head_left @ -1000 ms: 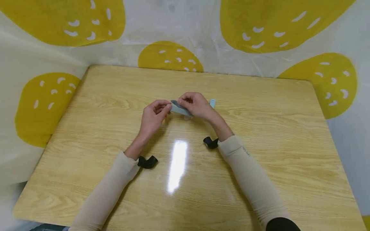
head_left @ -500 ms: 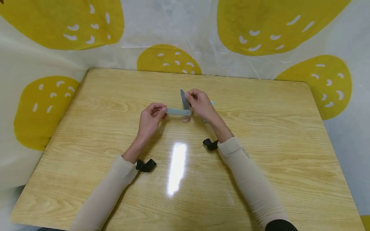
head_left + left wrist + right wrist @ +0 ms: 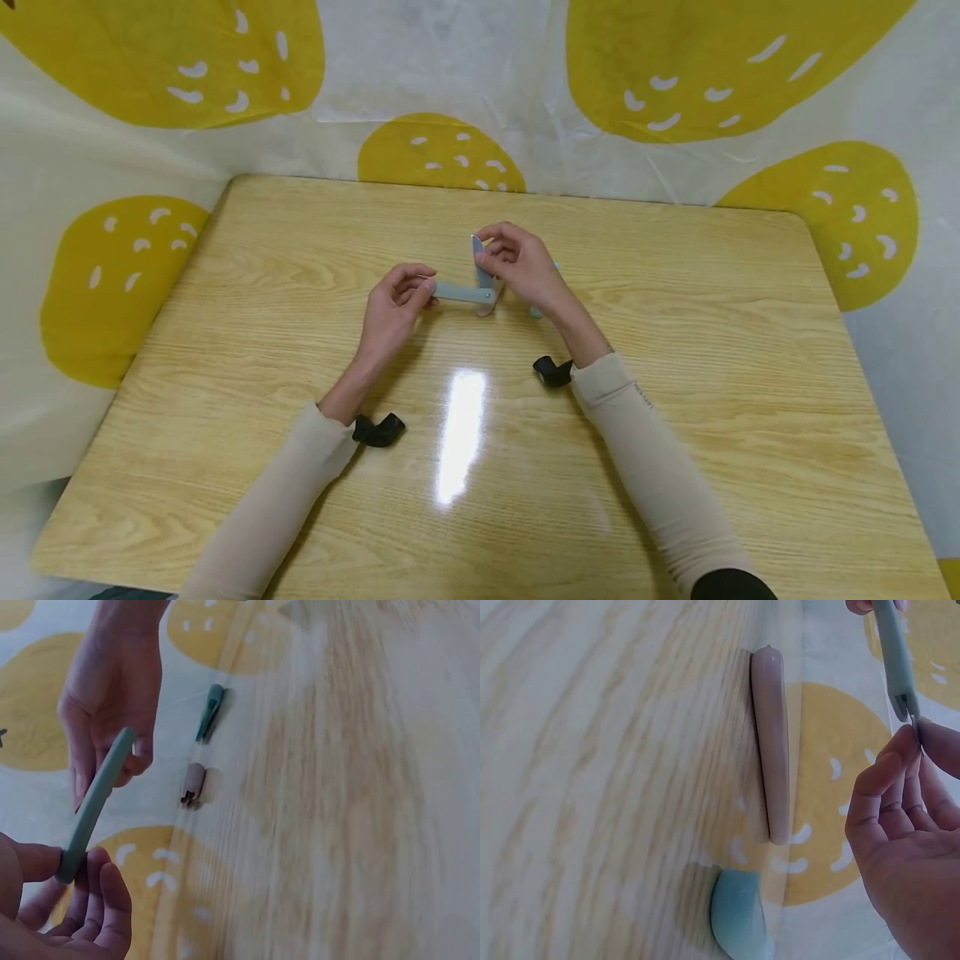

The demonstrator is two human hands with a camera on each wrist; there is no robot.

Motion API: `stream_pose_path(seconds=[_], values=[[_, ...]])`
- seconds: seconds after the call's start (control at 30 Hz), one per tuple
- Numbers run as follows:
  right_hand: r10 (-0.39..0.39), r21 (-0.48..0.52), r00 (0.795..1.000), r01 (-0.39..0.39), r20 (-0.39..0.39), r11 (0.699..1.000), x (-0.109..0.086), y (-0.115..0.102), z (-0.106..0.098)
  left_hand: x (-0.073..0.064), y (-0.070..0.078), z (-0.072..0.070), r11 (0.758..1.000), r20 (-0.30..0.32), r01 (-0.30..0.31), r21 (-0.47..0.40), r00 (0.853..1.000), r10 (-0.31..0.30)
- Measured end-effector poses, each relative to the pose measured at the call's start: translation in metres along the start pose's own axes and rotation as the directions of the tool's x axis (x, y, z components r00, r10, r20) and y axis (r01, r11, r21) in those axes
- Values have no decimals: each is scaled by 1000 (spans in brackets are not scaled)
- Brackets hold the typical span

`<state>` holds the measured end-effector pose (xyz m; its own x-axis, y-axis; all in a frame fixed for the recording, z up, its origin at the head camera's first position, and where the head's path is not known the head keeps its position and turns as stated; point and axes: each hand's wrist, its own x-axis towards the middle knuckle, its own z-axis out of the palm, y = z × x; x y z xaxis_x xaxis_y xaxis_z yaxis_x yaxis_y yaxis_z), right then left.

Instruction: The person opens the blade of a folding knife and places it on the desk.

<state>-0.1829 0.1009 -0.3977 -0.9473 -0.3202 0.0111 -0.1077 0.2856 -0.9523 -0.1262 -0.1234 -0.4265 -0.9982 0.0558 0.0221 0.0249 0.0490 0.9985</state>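
Observation:
A folding knife with a pale green handle (image 3: 459,292) is held over the table, its grey blade (image 3: 478,250) standing at about a right angle to the handle. My left hand (image 3: 393,312) pinches the handle's far-left end between thumb and fingers. With thumb and forefinger, my right hand (image 3: 519,260) pinches the blade. In the right wrist view the fingertips (image 3: 906,742) meet on the thin blade just beyond the slotted handle end. Beneath the hands lies a pinkish slim-handled tool (image 3: 771,746), beside a teal-green one (image 3: 737,911); both are partly hidden in the head view.
The wooden table (image 3: 675,433) reaches back to a curtain (image 3: 450,67) with yellow prints on three sides. Black wrist mounts (image 3: 380,430) hang at both sleeves, close above the tabletop. A bright light reflection (image 3: 460,433) lies in the middle of the table.
The blade has swung out from the handle, from a narrow angle to roughly square. My right hand has moved up a little, still on the blade; my left hand keeps the handle end.

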Motion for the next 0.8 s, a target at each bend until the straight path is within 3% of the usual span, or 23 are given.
stream_pose_path(seconds=[0.37, 0.5, 0.8], values=[[22, 15, 999, -22, -42, 1000, 2, -3, -2, -2, 1, 1, 978, 54, -107, 178, 994, 99], [27, 39, 999, -26, -46, 999, 2, -3, -3, -3, 0, -1, 971, 53, -136, 198, 990, 128], [48, 65, 998, -45, -43, 997, 2, -4, -4, -3, -2, -1, 965, 20, -141, 219, 990, 141]])
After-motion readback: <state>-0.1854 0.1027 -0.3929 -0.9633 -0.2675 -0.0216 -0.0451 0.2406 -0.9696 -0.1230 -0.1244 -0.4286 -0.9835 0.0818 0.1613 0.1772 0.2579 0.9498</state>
